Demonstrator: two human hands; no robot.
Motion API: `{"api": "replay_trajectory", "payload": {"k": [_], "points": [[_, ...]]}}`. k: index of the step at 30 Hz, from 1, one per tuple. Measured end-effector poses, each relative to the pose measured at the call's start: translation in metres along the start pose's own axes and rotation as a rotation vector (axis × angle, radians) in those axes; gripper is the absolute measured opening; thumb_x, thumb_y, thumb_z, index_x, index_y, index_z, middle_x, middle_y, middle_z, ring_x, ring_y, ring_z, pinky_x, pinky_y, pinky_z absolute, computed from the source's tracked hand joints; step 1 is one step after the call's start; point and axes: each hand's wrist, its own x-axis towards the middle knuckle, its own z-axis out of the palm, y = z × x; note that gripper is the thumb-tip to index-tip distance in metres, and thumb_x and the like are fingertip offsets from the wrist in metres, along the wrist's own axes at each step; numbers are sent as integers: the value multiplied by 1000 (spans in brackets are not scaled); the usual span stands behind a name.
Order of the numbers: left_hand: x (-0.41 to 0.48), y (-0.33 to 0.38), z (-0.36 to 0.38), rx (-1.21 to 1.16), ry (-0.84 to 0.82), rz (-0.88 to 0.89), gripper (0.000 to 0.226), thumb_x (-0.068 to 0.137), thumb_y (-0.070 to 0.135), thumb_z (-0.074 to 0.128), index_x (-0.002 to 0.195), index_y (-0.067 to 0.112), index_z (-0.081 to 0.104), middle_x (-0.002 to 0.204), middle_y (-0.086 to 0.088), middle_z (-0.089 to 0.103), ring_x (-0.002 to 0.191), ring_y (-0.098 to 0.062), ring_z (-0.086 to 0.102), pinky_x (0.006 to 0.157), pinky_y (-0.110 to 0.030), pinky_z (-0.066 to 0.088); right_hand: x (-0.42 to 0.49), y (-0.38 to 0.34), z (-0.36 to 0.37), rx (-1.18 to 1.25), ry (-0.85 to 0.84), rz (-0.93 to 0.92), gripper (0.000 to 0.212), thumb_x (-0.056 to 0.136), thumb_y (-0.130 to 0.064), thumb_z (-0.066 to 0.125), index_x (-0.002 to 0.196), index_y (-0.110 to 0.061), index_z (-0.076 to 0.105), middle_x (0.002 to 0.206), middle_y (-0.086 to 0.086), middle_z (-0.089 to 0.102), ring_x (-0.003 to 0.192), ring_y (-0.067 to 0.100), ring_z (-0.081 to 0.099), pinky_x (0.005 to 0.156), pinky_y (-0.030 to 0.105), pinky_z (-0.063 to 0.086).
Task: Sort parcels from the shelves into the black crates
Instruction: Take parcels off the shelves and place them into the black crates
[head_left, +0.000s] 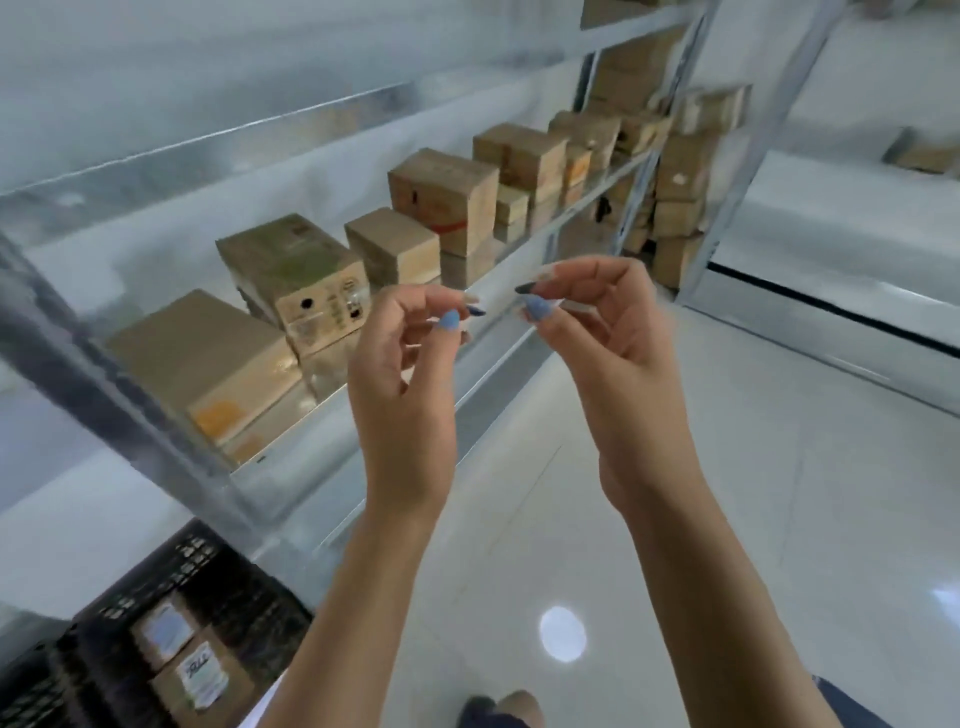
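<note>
Parcels (306, 270) beyond hands (402, 364) (618, 332), apparently apart

Row of parcels (322, 291) on the shelf (571, 210), crate (223, 587) below left holding boxes (202, 675), floor (675, 519) at right

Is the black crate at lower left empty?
No, the black crate holds at least two labelled cardboard parcels.

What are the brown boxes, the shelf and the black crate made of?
The boxes look like matt brown cardboard, with folded edges and stuck-on labels. The shelf frame looks like grey metal with a dull sheen, perhaps galvanised steel. The black crate is probably moulded plastic: its walls are a regular grid of holes.
</note>
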Motion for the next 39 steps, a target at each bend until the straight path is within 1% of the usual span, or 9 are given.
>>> {"api": "replay_trajectory", "payload": {"k": [3,8,13,17,20,26,30,34,39], "points": [[33,-18,69,-16,-27,25,15,83,9,51,86,18,62,90,5,68,85,-14,62,79,-38,49,57,5,-54,34,34,-8,16,90,-3,62,102,-13,57,95,-6,66,84,3,61,74,14,46],[117,-52,192,-112,-7,86,15,80,6,51,85,15,62,90,-3,66,89,-17,62,78,-30,50,182,8,-139,66,44,-74,18,90,0,61,99,-15,57,93,-8,66,87,5,62,74,14,47],[213,-71,323,-181,-42,101,16,78,5,49,82,14,61,86,5,66,87,-12,63,77,-26,47,312,1,-217,65,47,-101,17,89,-1,62,97,-15,58,92,-9,66,86,3,62,74,13,47],[276,-102,420,-156,-113,104,15,79,6,50,84,13,62,89,0,67,92,-20,63,83,-38,49,410,11,-285,62,115,-122,16,89,-2,63,100,-13,58,96,-5,66,86,2,63,75,13,48],[321,-144,489,-145,-139,107,15,78,6,50,84,14,62,88,0,67,88,-17,62,81,-30,48,484,39,-335,73,130,-129,17,88,-1,63,97,-15,59,94,-6,66,85,2,62,73,13,47],[410,-224,639,-138,-83,100,14,78,7,51,83,14,63,85,9,68,84,-7,63,75,-20,48,649,82,-440,37,78,-104,18,90,-1,61,104,-13,59,95,-6,67,78,0,59,63,11,44],[483,-257,728,-139,-8,92,15,71,23,59,84,17,64,91,-1,68,88,-18,64,80,-27,49,769,91,-496,53,27,-119,23,89,5,59,101,-14,60,91,-9,67,83,0,62,72,11,48],[556,-280,793,-107,73,89,13,75,9,52,83,13,61,86,0,67,85,-19,63,71,-13,46,878,106,-530,78,-45,-116,22,88,4,59,103,-13,61,98,-3,68,91,6,64,80,14,50],[643,-333,843,-58,189,147,16,78,8,49,83,12,63,86,0,69,83,-17,64,68,-13,47,1003,141,-550,60,-179,-185,19,88,-1,63,103,-12,61,104,3,68,93,4,63,84,16,49]]}}
